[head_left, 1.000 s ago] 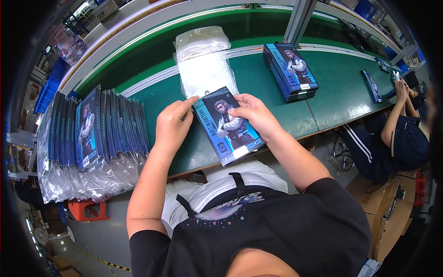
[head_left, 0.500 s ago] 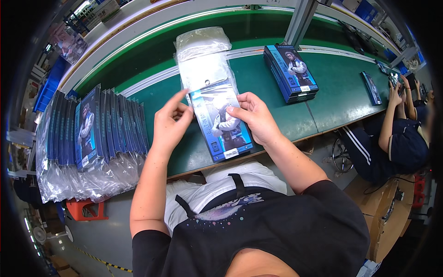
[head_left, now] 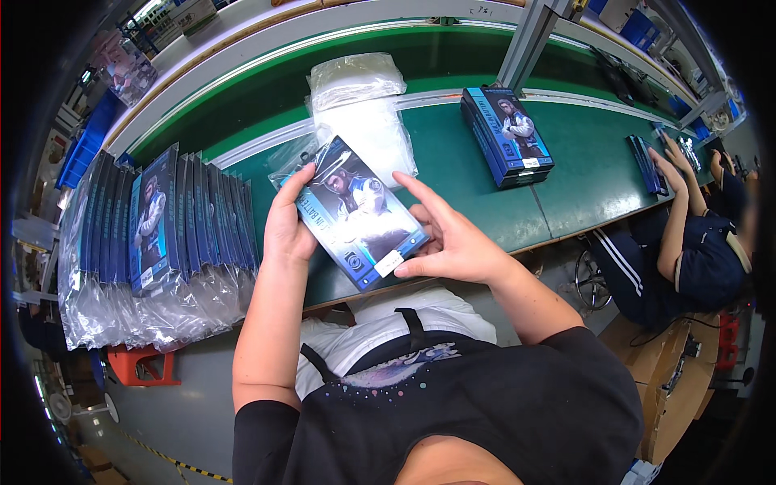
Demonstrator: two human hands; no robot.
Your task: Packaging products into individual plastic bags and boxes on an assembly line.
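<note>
My left hand (head_left: 289,222) is closed around the left edge of a blue product box (head_left: 356,214), its thumb near the top. The box is tilted over the bench, its printed front up, a white label near its lower end. Clear plastic film (head_left: 293,155) sticks out past its upper left side; how far it wraps the box I cannot tell. My right hand (head_left: 461,242) straddles the box's lower right corner, fingers apart, index finger stretched out, thumb at the lower edge. Behind the box lies a pile of clear plastic bags (head_left: 364,117).
At the left stands a row of bagged blue boxes (head_left: 162,218). A stack of blue boxes (head_left: 507,133) is on the green bench (head_left: 578,166) to the right. A co-worker (head_left: 695,250) sits at the far right, one hand by another box (head_left: 647,166). An orange stool (head_left: 145,365) is below.
The box has come off the bag pile toward me and turned, its top now leaning left. My left hand has taken its left edge; my right hand has loosened from its front and spread.
</note>
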